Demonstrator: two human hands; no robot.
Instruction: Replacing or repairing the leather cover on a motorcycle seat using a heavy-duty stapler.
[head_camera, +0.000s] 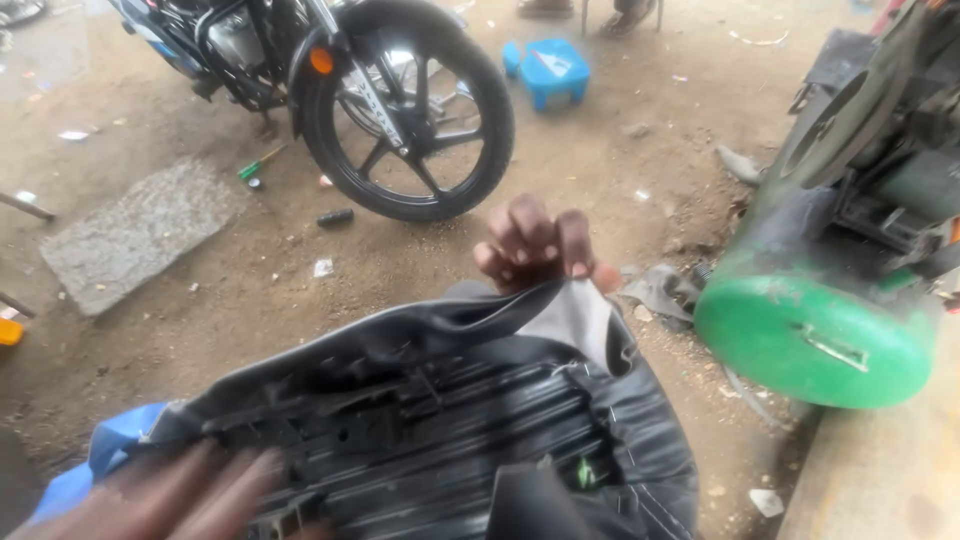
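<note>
The upturned motorcycle seat (440, 430) lies across the near middle of the view, its black ribbed base facing up and its long axis running from near left to far right. The right hand (535, 248) is at its far edge, fingers curled shut and pinching the loose black cover (560, 320) where it folds over the rim. The left hand (170, 495) is blurred at the near left, resting against the seat's near end; how far open it is I cannot tell. A motorcycle wheel (405, 110) stands beyond on the dirt floor (250, 290), with a green tank (815, 335) at right.
</note>
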